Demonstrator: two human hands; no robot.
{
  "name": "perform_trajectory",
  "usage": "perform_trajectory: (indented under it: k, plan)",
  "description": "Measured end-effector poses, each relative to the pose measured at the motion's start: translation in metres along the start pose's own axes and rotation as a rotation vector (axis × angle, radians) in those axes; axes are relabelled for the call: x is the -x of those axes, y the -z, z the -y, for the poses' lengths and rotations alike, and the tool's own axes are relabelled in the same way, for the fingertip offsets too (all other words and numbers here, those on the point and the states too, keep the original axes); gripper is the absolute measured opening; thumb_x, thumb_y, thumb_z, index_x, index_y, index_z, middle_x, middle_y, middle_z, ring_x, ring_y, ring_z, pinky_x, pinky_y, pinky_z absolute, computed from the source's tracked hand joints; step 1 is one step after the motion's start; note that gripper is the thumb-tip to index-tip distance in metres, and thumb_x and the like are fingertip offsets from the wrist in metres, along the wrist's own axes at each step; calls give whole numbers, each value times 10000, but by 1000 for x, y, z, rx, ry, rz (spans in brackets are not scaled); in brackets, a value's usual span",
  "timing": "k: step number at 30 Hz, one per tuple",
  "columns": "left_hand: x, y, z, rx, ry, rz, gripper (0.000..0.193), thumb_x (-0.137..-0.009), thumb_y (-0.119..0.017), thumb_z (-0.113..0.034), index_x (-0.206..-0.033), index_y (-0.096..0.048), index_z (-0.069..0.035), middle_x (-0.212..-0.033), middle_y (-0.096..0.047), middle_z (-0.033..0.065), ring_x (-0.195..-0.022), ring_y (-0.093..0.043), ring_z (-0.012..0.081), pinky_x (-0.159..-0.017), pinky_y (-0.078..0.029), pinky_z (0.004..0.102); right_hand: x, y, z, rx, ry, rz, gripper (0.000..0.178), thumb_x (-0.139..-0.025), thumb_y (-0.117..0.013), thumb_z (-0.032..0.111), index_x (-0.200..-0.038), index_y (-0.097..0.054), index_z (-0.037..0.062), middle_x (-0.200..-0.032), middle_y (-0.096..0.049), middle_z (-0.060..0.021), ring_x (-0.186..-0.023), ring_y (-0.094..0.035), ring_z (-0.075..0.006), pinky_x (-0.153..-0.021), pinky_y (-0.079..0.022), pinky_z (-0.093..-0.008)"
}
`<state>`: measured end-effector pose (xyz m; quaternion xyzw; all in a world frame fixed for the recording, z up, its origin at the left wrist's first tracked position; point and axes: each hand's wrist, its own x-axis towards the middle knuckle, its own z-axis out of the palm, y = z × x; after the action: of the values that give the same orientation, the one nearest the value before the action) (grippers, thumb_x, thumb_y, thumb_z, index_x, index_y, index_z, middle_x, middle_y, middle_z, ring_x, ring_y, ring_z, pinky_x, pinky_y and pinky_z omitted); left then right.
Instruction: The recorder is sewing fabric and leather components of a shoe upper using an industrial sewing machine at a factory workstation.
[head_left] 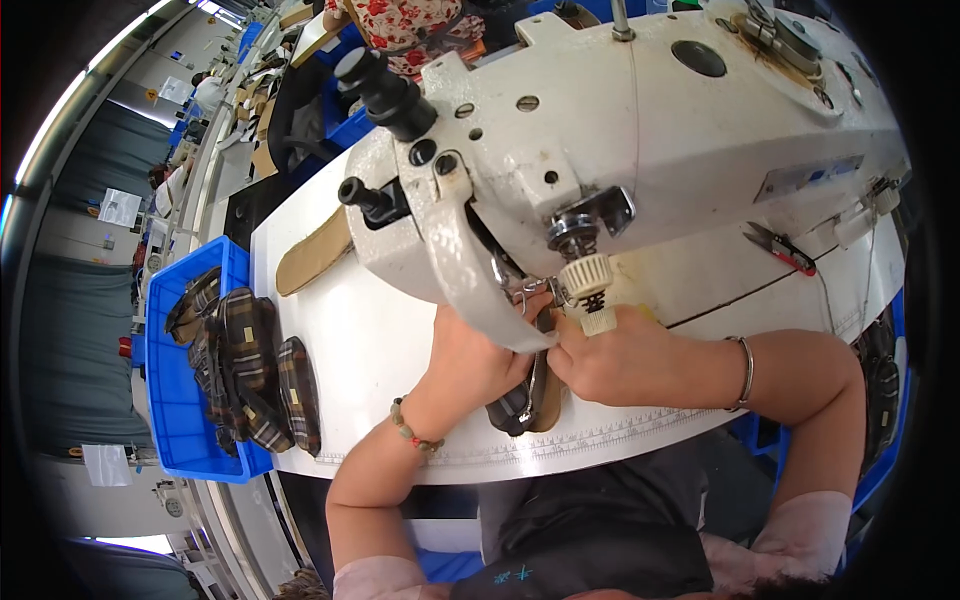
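Under the head of a white sewing machine (480,190), both my hands pinch a small dark slipper (513,412) with a tan sole (548,408) along its side. My left hand (475,352) is closed on its left side, fingertips partly behind the machine's curved guard. From the right, my right hand (635,362) presses its curled fingers against the same slipper, just below the cream tension knob (587,275). The needle area and the slipper's far end are hidden by the machine and my fingers.
A tan sole piece (315,257) lies on the white table (375,350), left of the machine. Plaid slippers (250,345) fill a blue bin (180,400) and overhang the table's left edge. Red-handled thread snips (782,250) lie at right. Another person's floral garment (405,25) shows beyond.
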<state>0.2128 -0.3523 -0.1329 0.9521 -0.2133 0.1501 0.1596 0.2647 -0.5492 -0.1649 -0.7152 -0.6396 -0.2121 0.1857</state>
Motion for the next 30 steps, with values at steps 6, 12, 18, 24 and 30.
perform_trajectory:
  k: [6, 12, 18, 24, 30]
  plan:
    - [17, 12, -10, -5, -43, 32, 291, -699, -731, -124, -989, -756, -122, -1031, -720, -15, -848, -620, 212, -848, -394, 436, 4, 13, 21, 87, 81, 13, 156, -699, -637, 160, -697, -652, 5, -740, -694, -213, -529, -629, -177, -423, -469, -286]
    - [32, 12, -37, -114, 63, 81, 341, -714, -732, -132, -1049, -780, -178, -948, -596, -40, -931, -575, 204, -1057, -287, 592, 9, 21, 38, 149, 148, 118, 258, -676, -616, 159, -732, -671, -87, -824, -693, -341, -507, -581, -156, -401, -424, -252]
    - [33, 10, -37, -43, 84, 104, 353, -720, -723, -118, -1066, -781, -163, -874, -539, -34, -894, -549, 198, -1033, -280, 594, 11, 19, 39, 205, 149, 86, 174, -714, -618, 167, -690, -645, -3, -821, -704, -269, -475, -523, -120, -406, -328, -247]
    - [31, 8, -36, -28, 52, 89, 351, -717, -718, -105, -1059, -781, -145, -854, -527, -28, -877, -551, 204, -990, -302, 572, 10, 24, 40, 143, 142, 120, 313, -658, -614, 168, -765, -692, -116, -843, -689, -362, -472, -554, -151, -395, -404, -260]
    - [19, 2, -22, 20, 51, 38, 306, -720, -704, -81, -1011, -785, -125, -827, -546, -16, -849, -543, 220, -881, -330, 490, 12, 16, 39, 309, 75, 118, 229, -710, -621, 163, -784, -692, -42, -874, -718, -280, -479, -548, -124, -415, -391, -246]
